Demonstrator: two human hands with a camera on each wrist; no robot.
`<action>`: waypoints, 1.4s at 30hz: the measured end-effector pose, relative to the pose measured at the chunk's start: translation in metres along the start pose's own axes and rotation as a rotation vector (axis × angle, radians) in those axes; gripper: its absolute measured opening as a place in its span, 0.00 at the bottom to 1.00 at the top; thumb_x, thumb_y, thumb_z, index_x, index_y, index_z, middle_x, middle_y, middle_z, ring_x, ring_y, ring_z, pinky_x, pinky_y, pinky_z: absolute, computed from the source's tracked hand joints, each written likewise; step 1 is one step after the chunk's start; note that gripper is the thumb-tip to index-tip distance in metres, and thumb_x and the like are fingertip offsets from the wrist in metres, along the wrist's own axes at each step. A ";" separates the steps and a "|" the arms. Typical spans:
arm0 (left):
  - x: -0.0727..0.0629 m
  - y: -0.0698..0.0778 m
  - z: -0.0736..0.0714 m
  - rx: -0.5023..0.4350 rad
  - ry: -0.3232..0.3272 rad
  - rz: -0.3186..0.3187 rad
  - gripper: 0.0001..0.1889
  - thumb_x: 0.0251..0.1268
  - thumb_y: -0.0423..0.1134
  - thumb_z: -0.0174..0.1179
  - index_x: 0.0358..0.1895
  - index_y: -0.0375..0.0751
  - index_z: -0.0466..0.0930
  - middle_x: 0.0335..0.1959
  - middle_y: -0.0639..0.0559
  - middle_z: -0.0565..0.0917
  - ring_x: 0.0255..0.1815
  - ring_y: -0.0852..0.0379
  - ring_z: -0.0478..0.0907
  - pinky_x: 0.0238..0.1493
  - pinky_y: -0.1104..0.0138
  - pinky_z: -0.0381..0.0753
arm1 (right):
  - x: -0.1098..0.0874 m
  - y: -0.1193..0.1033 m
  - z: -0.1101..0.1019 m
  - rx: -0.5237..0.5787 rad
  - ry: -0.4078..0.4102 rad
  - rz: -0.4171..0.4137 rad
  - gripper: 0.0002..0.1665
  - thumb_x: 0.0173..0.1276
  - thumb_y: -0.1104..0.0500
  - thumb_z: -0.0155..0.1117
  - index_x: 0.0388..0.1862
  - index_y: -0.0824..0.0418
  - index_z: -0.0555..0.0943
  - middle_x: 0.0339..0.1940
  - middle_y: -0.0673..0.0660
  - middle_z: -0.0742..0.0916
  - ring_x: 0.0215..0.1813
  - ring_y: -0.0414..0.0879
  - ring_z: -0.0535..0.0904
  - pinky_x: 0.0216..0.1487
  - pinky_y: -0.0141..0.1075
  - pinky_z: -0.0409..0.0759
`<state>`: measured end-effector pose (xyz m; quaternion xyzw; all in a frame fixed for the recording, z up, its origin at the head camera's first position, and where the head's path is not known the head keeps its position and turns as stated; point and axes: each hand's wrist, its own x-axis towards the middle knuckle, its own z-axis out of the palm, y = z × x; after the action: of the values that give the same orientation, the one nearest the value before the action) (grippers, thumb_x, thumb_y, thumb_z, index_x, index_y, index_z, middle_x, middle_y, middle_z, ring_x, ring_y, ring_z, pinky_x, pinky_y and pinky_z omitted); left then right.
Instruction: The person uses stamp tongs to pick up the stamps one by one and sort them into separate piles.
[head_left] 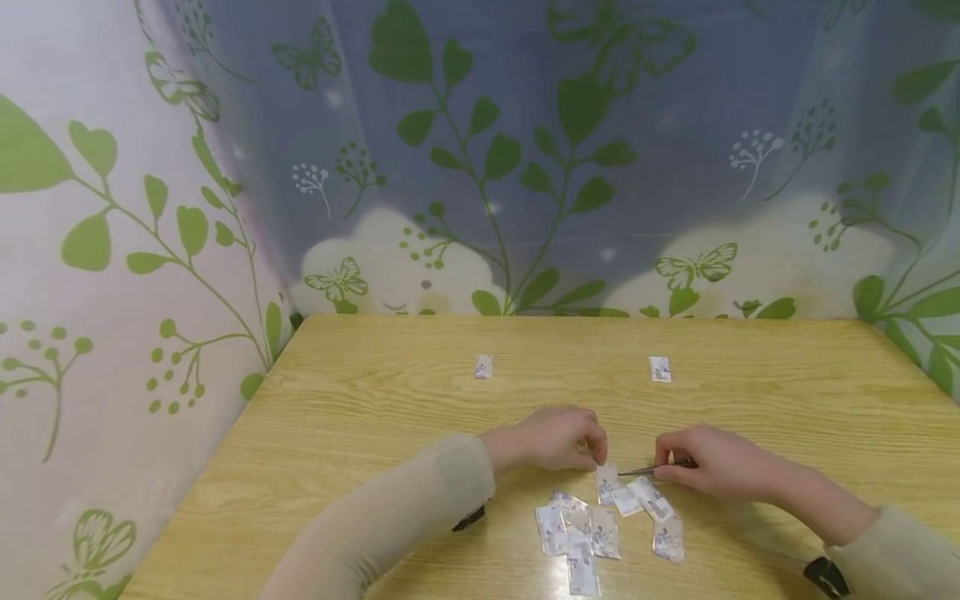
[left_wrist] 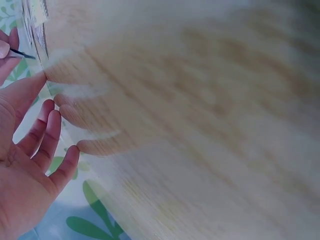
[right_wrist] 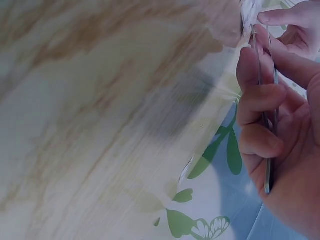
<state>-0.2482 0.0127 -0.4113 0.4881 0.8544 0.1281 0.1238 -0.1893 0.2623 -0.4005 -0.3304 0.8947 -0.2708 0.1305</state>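
My right hand [head_left: 716, 462] grips a pair of dark metal tweezers [head_left: 663, 468], tips pointing left. In the right wrist view, my fingers curl around the tweezers [right_wrist: 268, 182]. The tips reach the right edge of a small, pale, shiny printed card [head_left: 607, 486]. My left hand [head_left: 558, 437] rests at that card's upper edge, fingertips on the table. In the left wrist view, the fingers of this hand [left_wrist: 27, 165] are spread and nearly straight. Several similar cards [head_left: 576, 533] overlap in a loose cluster just in front of the hands.
At the far side of the wooden table [head_left: 360, 400] lie two single cards, one left of centre [head_left: 483, 367] and one to the right [head_left: 660, 369]. Another card [head_left: 667, 537] sits at the cluster's right side. A leaf-and-butterfly patterned curtain [head_left: 525, 167] hangs behind the table.
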 end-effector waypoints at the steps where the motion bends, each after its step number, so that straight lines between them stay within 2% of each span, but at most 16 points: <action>1: 0.000 0.000 0.000 0.001 0.002 0.002 0.02 0.63 0.40 0.66 0.36 0.54 0.83 0.37 0.64 0.77 0.40 0.68 0.73 0.42 0.77 0.69 | -0.001 -0.001 0.000 0.008 -0.006 0.003 0.06 0.72 0.52 0.61 0.32 0.48 0.78 0.15 0.38 0.72 0.17 0.31 0.63 0.20 0.29 0.64; 8: 0.000 0.002 0.000 0.014 0.006 0.005 0.02 0.63 0.40 0.66 0.36 0.54 0.83 0.37 0.63 0.77 0.41 0.67 0.73 0.43 0.77 0.69 | -0.006 -0.005 0.002 0.005 -0.005 -0.016 0.06 0.72 0.53 0.61 0.32 0.48 0.78 0.15 0.36 0.71 0.17 0.30 0.62 0.20 0.28 0.62; 14: 0.000 0.001 0.000 0.021 0.008 0.010 0.02 0.63 0.40 0.66 0.36 0.54 0.83 0.37 0.64 0.77 0.40 0.68 0.73 0.43 0.78 0.69 | -0.005 -0.006 0.003 -0.021 0.014 0.017 0.06 0.72 0.52 0.60 0.33 0.48 0.78 0.14 0.37 0.72 0.17 0.30 0.62 0.20 0.29 0.62; 21: -0.005 0.001 -0.001 -0.043 0.009 -0.017 0.03 0.64 0.43 0.65 0.38 0.52 0.83 0.38 0.64 0.79 0.41 0.68 0.74 0.48 0.75 0.70 | -0.003 -0.004 0.004 -0.042 0.019 0.022 0.06 0.71 0.50 0.60 0.33 0.47 0.78 0.15 0.37 0.72 0.17 0.30 0.62 0.20 0.28 0.62; 25: -0.011 0.005 0.000 -0.041 0.005 -0.022 0.08 0.59 0.50 0.68 0.37 0.54 0.83 0.38 0.64 0.76 0.40 0.68 0.72 0.45 0.76 0.70 | -0.004 -0.005 0.004 -0.045 0.019 0.021 0.06 0.71 0.50 0.60 0.33 0.47 0.77 0.14 0.37 0.71 0.17 0.30 0.61 0.20 0.28 0.61; 28: -0.012 0.006 0.004 0.002 0.021 -0.027 0.12 0.54 0.54 0.71 0.37 0.55 0.82 0.37 0.65 0.75 0.38 0.68 0.70 0.40 0.76 0.69 | -0.004 -0.006 0.004 -0.049 0.020 0.028 0.06 0.71 0.50 0.61 0.33 0.46 0.77 0.14 0.37 0.71 0.17 0.30 0.61 0.20 0.28 0.61; 36: -0.012 0.009 0.008 0.022 0.032 -0.067 0.14 0.52 0.54 0.72 0.36 0.57 0.80 0.38 0.66 0.73 0.40 0.67 0.69 0.36 0.76 0.69 | -0.002 -0.003 0.004 -0.135 0.096 0.037 0.04 0.71 0.53 0.62 0.34 0.46 0.77 0.16 0.38 0.70 0.18 0.31 0.61 0.19 0.29 0.61; 42: -0.012 0.011 0.007 0.014 0.029 -0.089 0.13 0.51 0.54 0.72 0.36 0.57 0.80 0.38 0.66 0.74 0.40 0.67 0.69 0.36 0.75 0.69 | 0.003 0.001 0.003 -0.125 0.086 0.029 0.05 0.71 0.52 0.61 0.33 0.46 0.77 0.16 0.38 0.70 0.18 0.31 0.61 0.20 0.29 0.61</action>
<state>-0.2316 0.0081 -0.4129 0.4485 0.8779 0.1236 0.1134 -0.1912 0.2595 -0.4037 -0.3130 0.9193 -0.2266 0.0747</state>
